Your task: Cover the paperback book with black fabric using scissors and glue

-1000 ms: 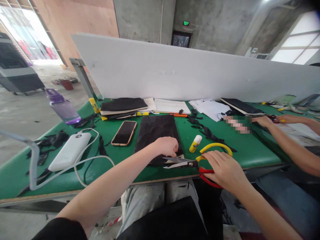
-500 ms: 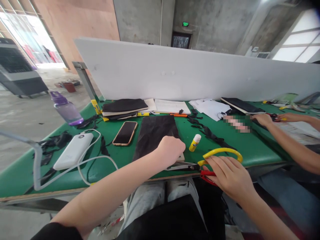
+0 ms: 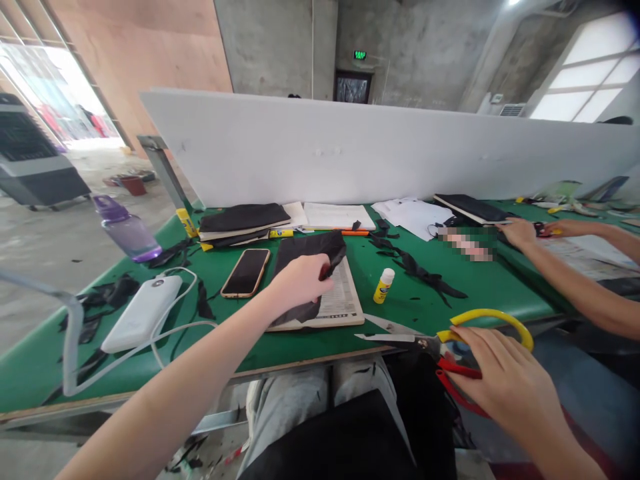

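Note:
My left hand [image 3: 307, 283] is closed on the black sheet [image 3: 295, 250], lifting its right side off a book [image 3: 347, 300] with a printed page. Part of that page shows beneath the raised sheet; the rest is covered. In my right hand [image 3: 505, 373] are large scissors [image 3: 425, 343] with one yellow and one red handle loop. Their blades are parted, point left and lie by the book's lower right corner, with nothing seen between them. Between the book and the scissors' handles a glue stick [image 3: 383, 287] with a white cap stands upright on the green table [image 3: 320, 343].
A phone [image 3: 245, 273], a white power bank [image 3: 143, 313] with a cable and a purple bottle [image 3: 127, 230] are on the left. Black scraps [image 3: 420, 270] lie about. Books [image 3: 243, 220] and papers [image 3: 413, 217] line a white partition [image 3: 320, 153]. A co-worker's hands [image 3: 520, 233] are at far right.
My left hand has moved left and peeled back the sheet's right side, uncovering the printed page. The scissors have moved right, away from the book, and their blades have opened.

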Demonstrator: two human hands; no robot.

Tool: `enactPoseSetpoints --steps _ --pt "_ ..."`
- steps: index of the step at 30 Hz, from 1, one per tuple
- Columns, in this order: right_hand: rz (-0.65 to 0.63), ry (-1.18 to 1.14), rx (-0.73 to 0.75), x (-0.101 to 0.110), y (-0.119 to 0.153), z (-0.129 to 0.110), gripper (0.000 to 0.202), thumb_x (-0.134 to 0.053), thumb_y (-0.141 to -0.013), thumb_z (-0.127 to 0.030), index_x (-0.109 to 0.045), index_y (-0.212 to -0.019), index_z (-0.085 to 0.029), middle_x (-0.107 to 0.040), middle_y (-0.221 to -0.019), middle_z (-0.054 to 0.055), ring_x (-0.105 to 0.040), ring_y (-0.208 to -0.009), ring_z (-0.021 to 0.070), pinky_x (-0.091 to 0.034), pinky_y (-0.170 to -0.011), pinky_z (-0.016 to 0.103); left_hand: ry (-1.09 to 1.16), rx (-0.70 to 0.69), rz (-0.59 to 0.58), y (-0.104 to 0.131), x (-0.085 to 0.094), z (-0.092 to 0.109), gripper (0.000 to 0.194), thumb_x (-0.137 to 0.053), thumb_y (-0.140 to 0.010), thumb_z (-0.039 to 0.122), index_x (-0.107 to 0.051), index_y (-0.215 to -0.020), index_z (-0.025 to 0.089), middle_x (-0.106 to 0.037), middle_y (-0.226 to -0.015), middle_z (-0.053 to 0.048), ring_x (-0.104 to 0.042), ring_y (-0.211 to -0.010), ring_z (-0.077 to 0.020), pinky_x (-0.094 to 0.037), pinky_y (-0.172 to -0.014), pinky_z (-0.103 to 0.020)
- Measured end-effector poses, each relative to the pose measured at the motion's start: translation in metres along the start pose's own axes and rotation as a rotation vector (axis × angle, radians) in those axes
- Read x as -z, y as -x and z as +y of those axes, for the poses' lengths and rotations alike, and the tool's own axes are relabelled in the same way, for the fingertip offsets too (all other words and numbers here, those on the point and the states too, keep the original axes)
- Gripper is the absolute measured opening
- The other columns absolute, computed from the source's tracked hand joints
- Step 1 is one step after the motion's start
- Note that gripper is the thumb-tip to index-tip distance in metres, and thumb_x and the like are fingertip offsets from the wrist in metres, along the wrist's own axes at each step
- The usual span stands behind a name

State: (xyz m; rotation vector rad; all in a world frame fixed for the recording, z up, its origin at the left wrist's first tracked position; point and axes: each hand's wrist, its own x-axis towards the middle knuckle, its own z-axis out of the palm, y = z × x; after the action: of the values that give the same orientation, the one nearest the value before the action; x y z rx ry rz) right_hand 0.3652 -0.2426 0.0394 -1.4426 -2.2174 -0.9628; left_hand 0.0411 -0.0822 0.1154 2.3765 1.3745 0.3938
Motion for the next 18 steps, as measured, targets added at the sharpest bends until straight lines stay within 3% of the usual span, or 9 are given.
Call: enactPoseSetpoints --steps 4,6,8,12,15,18 --pt "0.046 -0.024 -0.043 -0.003 0.002 -0.013 0.041 -0.062 -0.080 -0.037 -0.056 -0.112 -0.012 -0.067 -0.100 0.011 -0.064 -0.088 0.0249 -0.048 -0.081 0.036 0.211 0.087 0.094 0.020 0.010 -0.020 0.016 -0.042 -0.081 0.032 -0.048 -0.090 0.020 -0.061 -0.070 0.002 -0.061 -0.051 -0.0125 -0.046 -0.049 -0.023" --pt "0.039 -0.047 -0.092 -0.005 0.001 -0.025 0.043 -0.062 -0.079 -0.038 -0.055 -0.112 -0.013 -0.066 -0.101 0.011 -0.064 -0.087 0.0246 -0.050 -0.077 0.035 0.462 0.153 0.264 0.035 0.012 -0.031 0.016 -0.049 -0.079 0.034 -0.049 -0.088 0.020 -0.062 -0.072 0.002 -0.061 -0.053 -0.0135 -0.047 -0.049 -0.024" --pt "0.005 -0.111 -0.168 -0.007 -0.004 -0.040 0.044 -0.061 -0.077 -0.038 -0.053 -0.113 -0.014 -0.066 -0.100 0.010 -0.065 -0.083 0.0235 -0.052 -0.070 0.033 0.575 0.198 0.425 0.050 0.017 -0.041 0.020 -0.055 -0.077 0.037 -0.051 -0.088 0.021 -0.063 -0.074 0.001 -0.062 -0.058 -0.0149 -0.047 -0.050 -0.025" --pt "-0.075 -0.301 -0.318 -0.009 -0.027 -0.074 0.039 -0.056 -0.077 -0.036 -0.051 -0.111 -0.019 -0.066 -0.096 0.008 -0.065 -0.076 0.0225 -0.052 -0.059 0.032 0.458 0.222 0.650 0.074 0.038 -0.056 0.021 -0.060 -0.075 0.035 -0.057 -0.091 0.021 -0.065 -0.075 -0.001 -0.061 -0.065 -0.0161 -0.047 -0.053 -0.024" --pt "-0.075 -0.382 -0.342 -0.007 -0.053 -0.095 0.035 -0.055 -0.077 -0.036 -0.050 -0.109 -0.021 -0.065 -0.087 0.007 -0.064 -0.068 0.0231 -0.050 -0.053 0.033 0.368 0.250 0.766 0.086 0.053 -0.069 0.022 -0.060 -0.075 0.033 -0.060 -0.093 0.021 -0.065 -0.080 -0.002 -0.062 -0.074 -0.0177 -0.047 -0.057 -0.024" --pt "-0.052 -0.476 -0.325 -0.006 -0.078 -0.112 0.034 -0.057 -0.076 -0.036 -0.051 -0.106 -0.022 -0.063 -0.079 0.005 -0.062 -0.061 0.0220 -0.048 -0.048 0.032 0.361 0.293 0.840 0.095 0.053 -0.085 0.027 -0.060 -0.076 0.035 -0.059 -0.099 0.021 -0.066 -0.087 -0.003 -0.062 -0.083 -0.0192 -0.048 -0.065 -0.026"
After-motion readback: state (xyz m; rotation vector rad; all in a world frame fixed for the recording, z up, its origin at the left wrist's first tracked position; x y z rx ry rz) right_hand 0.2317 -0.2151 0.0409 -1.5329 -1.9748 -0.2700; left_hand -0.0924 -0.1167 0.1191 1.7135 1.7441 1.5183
